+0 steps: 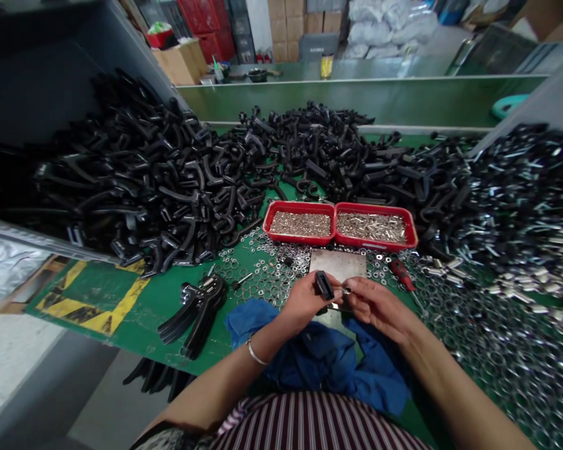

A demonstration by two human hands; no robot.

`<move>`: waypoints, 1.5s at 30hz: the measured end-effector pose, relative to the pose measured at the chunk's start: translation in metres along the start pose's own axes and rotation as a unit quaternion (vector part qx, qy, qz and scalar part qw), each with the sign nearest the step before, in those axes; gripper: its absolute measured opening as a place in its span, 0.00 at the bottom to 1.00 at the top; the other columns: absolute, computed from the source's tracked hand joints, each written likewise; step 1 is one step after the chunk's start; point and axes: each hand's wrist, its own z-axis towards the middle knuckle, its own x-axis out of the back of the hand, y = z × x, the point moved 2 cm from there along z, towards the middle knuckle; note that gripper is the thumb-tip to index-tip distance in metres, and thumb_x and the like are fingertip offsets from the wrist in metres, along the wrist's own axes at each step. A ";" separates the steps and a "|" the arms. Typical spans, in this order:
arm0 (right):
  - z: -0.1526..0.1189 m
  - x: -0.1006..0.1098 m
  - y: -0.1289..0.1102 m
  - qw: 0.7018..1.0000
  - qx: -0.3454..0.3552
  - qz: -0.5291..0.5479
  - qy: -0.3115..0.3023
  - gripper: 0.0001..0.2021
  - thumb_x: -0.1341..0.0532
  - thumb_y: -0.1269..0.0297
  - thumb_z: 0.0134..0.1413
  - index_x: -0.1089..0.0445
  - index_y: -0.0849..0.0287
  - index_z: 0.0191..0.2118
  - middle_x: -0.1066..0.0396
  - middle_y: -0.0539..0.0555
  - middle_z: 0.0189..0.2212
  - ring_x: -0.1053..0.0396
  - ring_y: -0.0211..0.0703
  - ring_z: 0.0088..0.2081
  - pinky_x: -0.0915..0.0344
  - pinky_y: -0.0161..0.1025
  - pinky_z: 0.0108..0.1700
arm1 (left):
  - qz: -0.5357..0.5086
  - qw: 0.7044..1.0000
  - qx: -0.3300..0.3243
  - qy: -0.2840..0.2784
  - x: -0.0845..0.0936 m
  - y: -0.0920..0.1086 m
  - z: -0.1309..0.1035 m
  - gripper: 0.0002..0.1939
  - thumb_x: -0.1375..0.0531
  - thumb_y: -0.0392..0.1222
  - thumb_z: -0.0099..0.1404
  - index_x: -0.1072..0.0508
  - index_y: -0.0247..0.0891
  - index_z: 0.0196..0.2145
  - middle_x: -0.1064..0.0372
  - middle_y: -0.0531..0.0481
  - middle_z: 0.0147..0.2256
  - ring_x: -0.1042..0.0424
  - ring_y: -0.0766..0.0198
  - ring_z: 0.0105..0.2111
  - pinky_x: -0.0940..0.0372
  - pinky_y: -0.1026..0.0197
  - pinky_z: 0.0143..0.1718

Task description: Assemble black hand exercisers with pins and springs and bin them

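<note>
My left hand [304, 295] is closed around a black plastic handle part [324, 285], its end tilted up toward me. Close beside it, the fingers of my right hand [373, 303] pinch a small metal piece [346, 290] against the end of that part; its exact kind is too small to tell. Both hands are above a flat metal plate [340, 265] on the green bench. Below my wrists lies a crumpled blue cloth [309, 356]. To the left rests a black hand clamp [199, 309] with two handles.
Two red trays [334, 235] of tiny metal parts stand behind the plate. Black plastic parts [169, 175] are heaped at left and back. Metal rings [502, 350] cover the right side, near a red-handled screwdriver [402, 275]. Yellow-black tape [94, 319] marks the left edge.
</note>
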 end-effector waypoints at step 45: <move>-0.095 0.100 0.000 0.678 0.256 -0.661 0.192 0.09 0.44 0.59 0.66 0.29 0.55 0.42 0.28 0.56 0.36 0.33 0.49 0.40 0.36 0.47 0.45 | -0.026 0.998 -0.049 0.000 0.035 0.044 0.002 0.12 0.43 0.50 0.68 0.34 0.38 0.40 0.26 0.48 0.36 0.31 0.70 0.28 0.36 0.66 0.32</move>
